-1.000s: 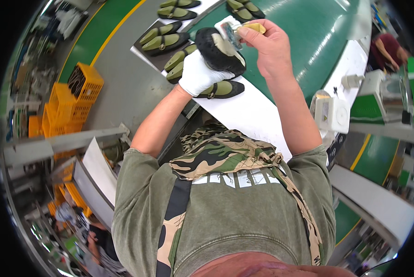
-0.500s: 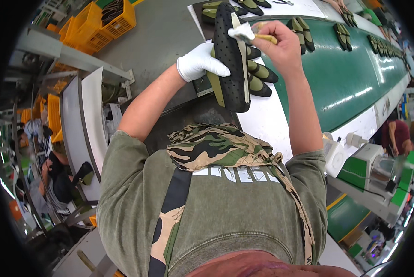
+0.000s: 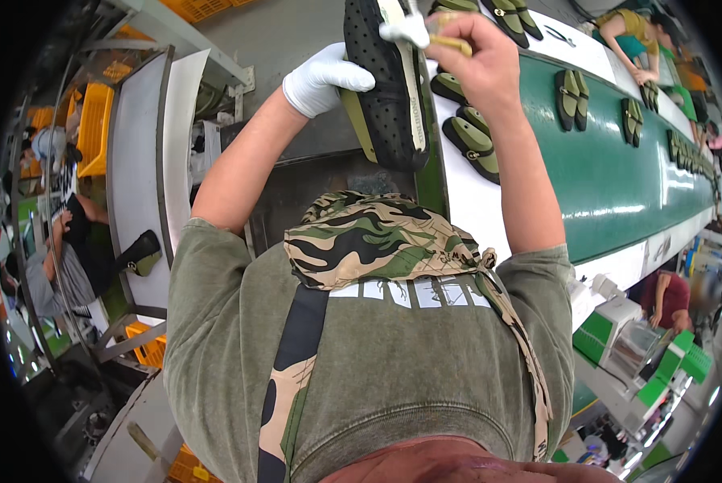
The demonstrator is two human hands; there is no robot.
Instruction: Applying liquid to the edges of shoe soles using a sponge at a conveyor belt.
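My left hand [image 3: 319, 80], in a white glove, is closed on a shoe [image 3: 381, 97] raised in front of me. The shoe stands lengthwise, its black dotted underside toward me. Olive material shows on its left side, and a pale strip with lettering runs down its right. In my bare right hand [image 3: 483, 68] is a brush, its short yellowish handle [image 3: 454, 44] pinched between the fingers. The white brush head [image 3: 407, 30] meets or overlaps the upper part of the pale strip; contact is hard to tell. Behind the shoe, olive-and-black shoes [image 3: 472, 146] lie on the white ledge.
A green conveyor [image 3: 610, 185] carrying pairs of shoes runs to the right. Pliers [image 3: 559, 35] lie on its far white edge, near a co-worker [image 3: 630, 48]. A white-and-green machine [image 3: 618, 334] stands at right. At left are a metal-framed table [image 3: 139, 161] and a yellow crate [image 3: 95, 129].
The view has shifted, so the held shoe sits higher in the picture and more of the conveyor shows. The shoe has turned slightly, showing more of its pale strip. Both hands keep their holds.
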